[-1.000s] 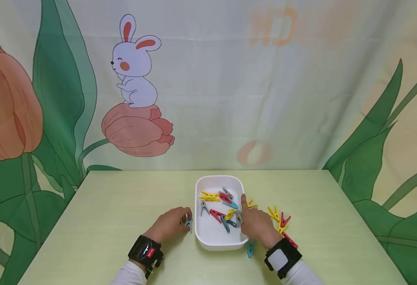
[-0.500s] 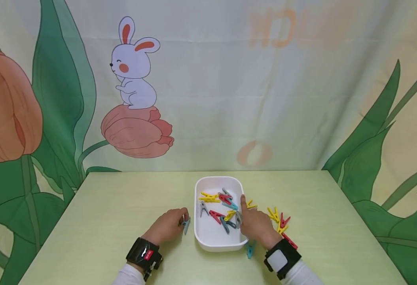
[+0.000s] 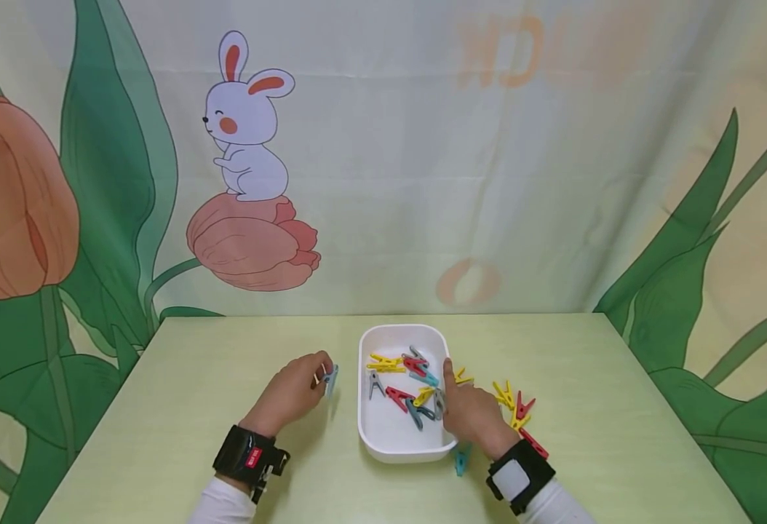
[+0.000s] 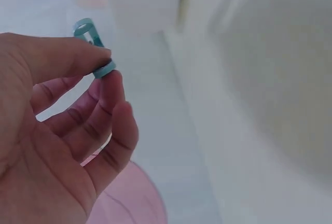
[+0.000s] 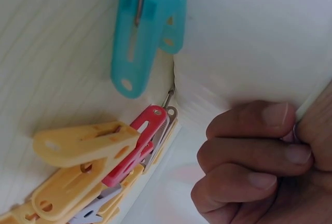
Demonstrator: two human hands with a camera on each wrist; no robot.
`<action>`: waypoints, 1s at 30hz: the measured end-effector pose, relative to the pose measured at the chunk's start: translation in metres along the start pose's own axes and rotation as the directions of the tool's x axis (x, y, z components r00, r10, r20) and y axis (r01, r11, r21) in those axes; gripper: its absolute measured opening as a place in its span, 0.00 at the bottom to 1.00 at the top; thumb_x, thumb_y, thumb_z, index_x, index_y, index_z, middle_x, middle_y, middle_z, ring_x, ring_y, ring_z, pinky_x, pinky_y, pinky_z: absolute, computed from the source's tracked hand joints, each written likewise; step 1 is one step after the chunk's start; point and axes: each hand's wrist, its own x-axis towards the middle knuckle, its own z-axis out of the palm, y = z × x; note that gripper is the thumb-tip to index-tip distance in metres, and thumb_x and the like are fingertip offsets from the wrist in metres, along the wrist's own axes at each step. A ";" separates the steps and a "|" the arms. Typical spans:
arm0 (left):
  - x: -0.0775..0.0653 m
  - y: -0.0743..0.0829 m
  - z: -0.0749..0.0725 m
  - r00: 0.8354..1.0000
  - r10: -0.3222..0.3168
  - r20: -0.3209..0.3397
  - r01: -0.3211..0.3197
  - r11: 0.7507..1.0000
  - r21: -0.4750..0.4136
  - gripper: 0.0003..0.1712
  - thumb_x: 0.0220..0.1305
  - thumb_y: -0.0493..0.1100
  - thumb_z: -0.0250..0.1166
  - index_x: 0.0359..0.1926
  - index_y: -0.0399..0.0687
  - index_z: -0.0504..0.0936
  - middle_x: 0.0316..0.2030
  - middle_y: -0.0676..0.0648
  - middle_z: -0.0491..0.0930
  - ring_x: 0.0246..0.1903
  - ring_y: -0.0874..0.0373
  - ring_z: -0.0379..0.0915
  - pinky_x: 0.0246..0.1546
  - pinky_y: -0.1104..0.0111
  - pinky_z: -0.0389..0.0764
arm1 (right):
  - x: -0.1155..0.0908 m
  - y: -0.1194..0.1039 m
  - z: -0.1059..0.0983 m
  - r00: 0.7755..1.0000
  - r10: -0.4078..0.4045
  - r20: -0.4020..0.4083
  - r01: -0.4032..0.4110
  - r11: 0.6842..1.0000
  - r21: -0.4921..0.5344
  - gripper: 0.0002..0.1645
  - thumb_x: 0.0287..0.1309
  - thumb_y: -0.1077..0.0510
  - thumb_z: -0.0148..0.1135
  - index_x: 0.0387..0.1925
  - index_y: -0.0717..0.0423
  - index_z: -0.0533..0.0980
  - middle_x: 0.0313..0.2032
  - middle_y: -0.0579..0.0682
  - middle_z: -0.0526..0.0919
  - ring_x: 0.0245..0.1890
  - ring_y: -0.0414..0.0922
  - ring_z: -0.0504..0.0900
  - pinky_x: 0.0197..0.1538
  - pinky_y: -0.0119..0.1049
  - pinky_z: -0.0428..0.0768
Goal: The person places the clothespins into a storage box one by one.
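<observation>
My left hand (image 3: 295, 389) pinches a light blue clothespin (image 3: 331, 380) between thumb and fingers, above the table to the left of a white plastic box (image 3: 373, 440). In the left wrist view the clothespin (image 4: 85, 27) sticks out past the thumb, and the other fingers are bent. My right hand (image 3: 478, 415) holds the box by its right rim, one finger lying along the edge. Curled fingers (image 5: 244, 156) show against the box's outer wall in the right wrist view. Several yellow, red, grey and blue clothespins lie inside the box, among them a red clothespin (image 3: 396, 397).
Right of the box, several clothespins lie on the table, including a yellow clothespin (image 3: 504, 394) and a red clothespin (image 3: 533, 442). A turquoise clothespin (image 3: 461, 460) sits by the box's near right corner. A printed curtain (image 3: 383, 182) hangs behind the table (image 3: 239, 349).
My left hand has lifted the light blue clothespin and moved away from the box, to the left and farther back. The right hand and the box have stayed in place.
</observation>
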 end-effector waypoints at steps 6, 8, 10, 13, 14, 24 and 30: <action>0.006 0.017 -0.013 1.000 0.013 -0.020 -0.014 0.998 -0.056 0.10 0.61 0.34 0.64 0.43 0.46 0.77 0.30 0.50 0.77 0.29 0.59 0.71 0.26 0.70 0.74 | 0.000 0.000 0.000 1.000 -0.001 -0.002 0.001 1.000 -0.001 0.55 0.59 0.56 0.66 0.78 0.48 0.44 0.26 0.54 0.73 0.23 0.49 0.73 0.25 0.36 0.67; 0.007 0.023 -0.016 0.999 0.024 -0.024 -0.026 0.998 -0.062 0.09 0.62 0.34 0.64 0.44 0.46 0.78 0.31 0.50 0.77 0.29 0.58 0.72 0.27 0.69 0.74 | 0.000 0.000 0.000 1.000 -0.001 -0.004 0.001 1.000 -0.003 0.55 0.59 0.56 0.66 0.78 0.49 0.44 0.27 0.54 0.73 0.23 0.49 0.73 0.25 0.36 0.67; 0.009 0.030 -0.017 0.999 0.036 -0.034 -0.038 0.997 -0.064 0.10 0.62 0.35 0.64 0.44 0.46 0.78 0.31 0.51 0.77 0.29 0.59 0.71 0.27 0.70 0.74 | 0.000 0.000 -0.001 1.000 -0.001 -0.003 0.001 1.000 -0.004 0.55 0.59 0.56 0.66 0.78 0.49 0.44 0.27 0.55 0.73 0.23 0.49 0.73 0.25 0.37 0.67; 0.010 0.040 -0.018 0.997 0.058 -0.053 -0.061 0.996 -0.069 0.09 0.62 0.34 0.65 0.43 0.47 0.78 0.30 0.51 0.77 0.29 0.59 0.71 0.27 0.70 0.74 | 0.000 0.000 -0.001 1.000 -0.003 0.000 0.003 1.000 -0.006 0.55 0.59 0.56 0.66 0.78 0.49 0.44 0.27 0.55 0.73 0.23 0.49 0.73 0.25 0.37 0.67; 0.010 0.043 -0.017 0.996 0.067 -0.059 -0.071 0.995 -0.070 0.09 0.62 0.35 0.65 0.43 0.47 0.79 0.30 0.51 0.76 0.29 0.59 0.71 0.27 0.70 0.74 | -0.001 0.000 -0.001 1.000 -0.005 0.000 0.005 1.000 -0.006 0.55 0.59 0.56 0.66 0.78 0.49 0.44 0.27 0.55 0.73 0.23 0.49 0.73 0.25 0.37 0.67; 0.014 0.067 0.003 0.990 0.134 -0.042 -0.137 0.988 -0.073 0.09 0.61 0.36 0.66 0.43 0.48 0.79 0.30 0.52 0.74 0.30 0.59 0.70 0.28 0.72 0.73 | -0.001 0.000 -0.001 1.000 -0.002 0.003 0.002 1.000 -0.004 0.54 0.59 0.56 0.66 0.78 0.49 0.44 0.29 0.55 0.73 0.24 0.49 0.73 0.26 0.37 0.67; 0.014 0.079 0.012 0.984 0.176 0.003 -0.175 0.981 -0.082 0.09 0.63 0.37 0.65 0.44 0.48 0.79 0.31 0.52 0.75 0.31 0.59 0.70 0.28 0.73 0.74 | 0.001 0.001 0.000 1.000 0.004 0.002 -0.004 1.000 -0.007 0.55 0.59 0.56 0.66 0.78 0.48 0.44 0.29 0.55 0.73 0.24 0.49 0.73 0.26 0.37 0.67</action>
